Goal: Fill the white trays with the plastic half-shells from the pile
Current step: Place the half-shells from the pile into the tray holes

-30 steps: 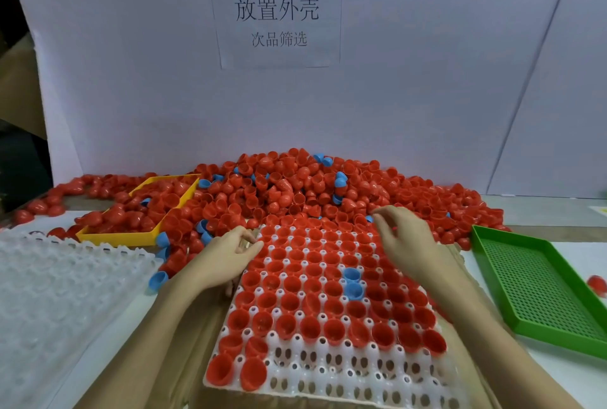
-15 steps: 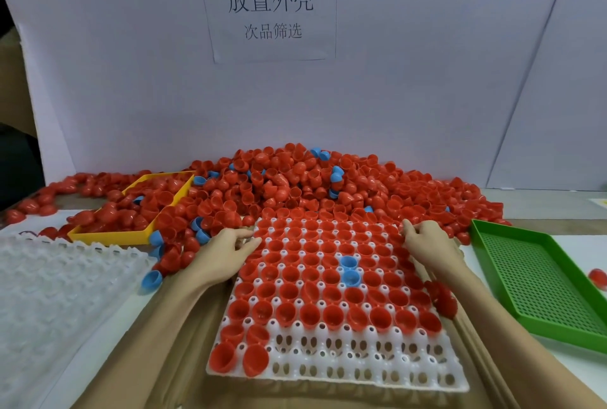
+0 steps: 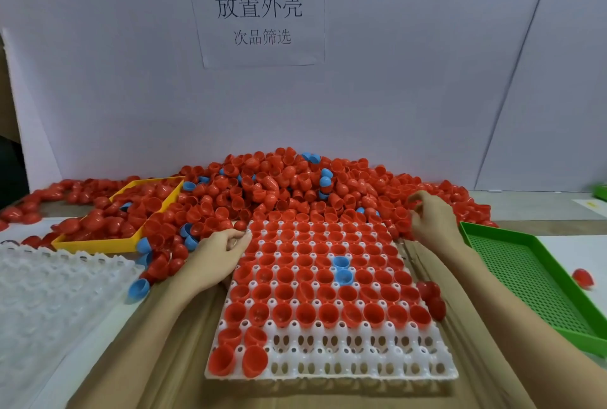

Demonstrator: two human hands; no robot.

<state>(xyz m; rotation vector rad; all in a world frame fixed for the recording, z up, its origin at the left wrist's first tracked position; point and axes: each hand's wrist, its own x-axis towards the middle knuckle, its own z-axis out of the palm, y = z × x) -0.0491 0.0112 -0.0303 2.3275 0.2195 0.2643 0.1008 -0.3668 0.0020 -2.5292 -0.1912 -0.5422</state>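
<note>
- well, the white tray lies on the table between the two hands, nearly full: only its two nearest rows have empty cups, apart from four red shells at their left end.
- the pile of red half-shells, with a few blue ones, banks up against the tray's far edge, just beyond both sets of fingers.
- the left hand rests at the tray's far-left corner, fingers curled against the rim; whether they pinch the rim or only touch it i cannot tell.
- the right hand is raised just past the far-right corner, fingers bent together at the pile's edge, seemingly on a shell, though the blur hides the grip.
- to do this step well, i'd judge: steady the tray with the left hand so seated shells don't hop out.
- take shells from the pile's loose edge by the right fingers, and set each one mouth up in the empty near rows.
- three loose shells lie against the tray's right side, behind the right wrist; they are the handiest to seat.
- a stack of empty trays waits to the left of the left arm.
</note>
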